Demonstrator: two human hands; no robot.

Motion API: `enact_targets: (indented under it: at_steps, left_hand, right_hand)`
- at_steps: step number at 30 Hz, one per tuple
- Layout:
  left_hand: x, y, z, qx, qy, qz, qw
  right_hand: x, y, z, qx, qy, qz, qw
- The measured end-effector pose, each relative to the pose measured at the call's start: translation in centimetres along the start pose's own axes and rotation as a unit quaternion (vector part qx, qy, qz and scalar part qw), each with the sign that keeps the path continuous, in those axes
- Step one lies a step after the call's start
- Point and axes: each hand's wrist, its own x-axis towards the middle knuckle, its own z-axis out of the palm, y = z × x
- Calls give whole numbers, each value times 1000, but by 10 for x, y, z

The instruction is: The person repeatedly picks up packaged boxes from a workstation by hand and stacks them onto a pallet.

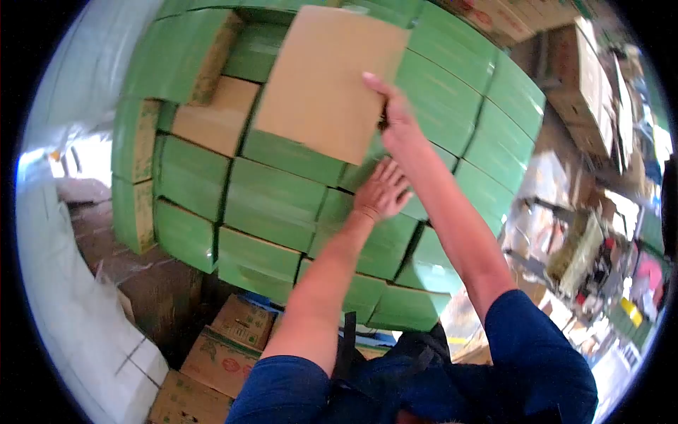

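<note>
A flat brown cardboard sheet is held up over a stack of green boxes. My right hand grips its right edge, thumb on the near face and the other fingers hidden behind. Just below the sheet's lower corner, my left hand rests on the green boxes with its fingers spread and nothing in it. Part of the stack is hidden behind the sheet and my forearms.
Another brown cardboard surface shows among the green boxes at the left. Brown cartons stand low in front of the stack. White wrapped material lines the left side. At the right are an open carton and mixed goods.
</note>
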Motion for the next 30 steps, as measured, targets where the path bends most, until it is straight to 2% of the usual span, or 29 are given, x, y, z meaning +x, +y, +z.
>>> enact_targets:
  at_steps: [1,3,4,5,6,7,9,10,11,12,14,15,16,17,19,20,22,24,26,27,28,29,30]
  left_hand:
    - [-1,-3,4,-22,0,2,1000]
    - [0,-5,4,-4,-15,-7,1000]
    - [1,-4,2,-9,14,-4,1000]
    - [0,-1,1,-17,44,1,999]
    - [-1,-2,4,-22,31,1,999]
    - [0,-4,6,-22,39,-1,999]
    - [-1,-4,5,-28,93,16,995]
    - [-3,-3,7,-24,60,2,998]
    - [-4,-1,3,-27,63,-2,998]
    - [-4,1,-2,-88,-24,-42,995]
    - [-4,-2,-1,-147,-110,-85,979]
    - [-3,-5,11,-86,-30,-36,995]
    - [-4,-8,18,-21,51,12,998]
    - [-3,-2,-3,-37,12,4,999]
    - [-3,0,-13,-64,8,-1,998]
    - [-2,-2,-6,-61,21,7,998]
    - [-1,-2,-11,-59,29,7,998]
    - [-2,-4,2,-44,77,19,996]
    - [-1,-6,4,-50,63,7,997]
    - [-4,-3,5,-59,45,-4,997]
    - [-2,-2,5,-36,94,6,995]
    - [-2,-3,5,-34,91,9,995]
    - [-2,-3,5,-39,72,1,997]
  right_hand:
    - [6,-5,12,0,-18,6,1000]
    - [10,-19,27,-119,34,-75,989]
    - [10,-25,34,-121,29,-70,990]
    - [6,-32,40,-181,42,-52,981]
    - [4,-39,43,-244,54,-38,967]
    - [1,-42,40,-251,50,-41,966]
    - [-16,-42,31,-228,102,-18,968]
    - [-27,-40,29,-235,98,-16,967]
    - [-41,-39,27,-242,122,-75,960]
    - [-50,-39,29,-246,144,-135,949]
    - [-57,-20,56,-207,121,-158,958]
    - [-62,-6,75,-164,102,-180,964]
    - [-63,7,98,-249,46,-216,943]
    - [-63,20,118,-330,-9,-249,911]
    - [-64,55,125,-423,-75,-331,840]
    - [-66,61,118,-423,-75,-332,840]
    - [-73,70,98,-541,-83,-363,754]
    - [-46,51,75,-561,0,-449,696]
    - [11,26,53,-474,120,-438,754]
    - [29,10,51,-465,105,-379,793]
    - [45,-4,55,-451,89,-321,828]
    - [61,-5,59,-448,92,-322,829]
    - [73,-2,64,-412,57,-314,853]
